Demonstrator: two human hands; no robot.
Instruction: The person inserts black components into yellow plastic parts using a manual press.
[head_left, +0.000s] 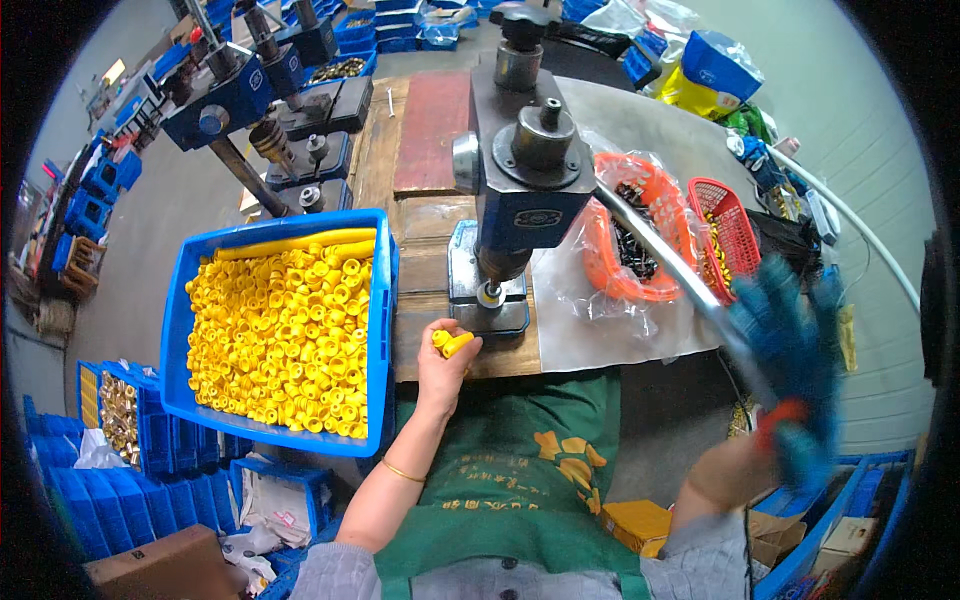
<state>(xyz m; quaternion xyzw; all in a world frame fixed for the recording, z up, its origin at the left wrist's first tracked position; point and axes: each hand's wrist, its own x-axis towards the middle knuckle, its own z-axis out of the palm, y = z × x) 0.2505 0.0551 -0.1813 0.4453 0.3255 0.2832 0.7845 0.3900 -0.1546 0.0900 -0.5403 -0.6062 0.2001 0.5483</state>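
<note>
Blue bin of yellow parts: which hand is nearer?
Left. The left hand is just right of the blue bin, holding yellow parts; the blurred right hand is farther off, right of the press, by the lever.

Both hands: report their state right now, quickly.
Left hand: closed, holding small yellow parts.
Right hand: gloved, beside the press lever; too blurred to tell whether open or closed.
</note>
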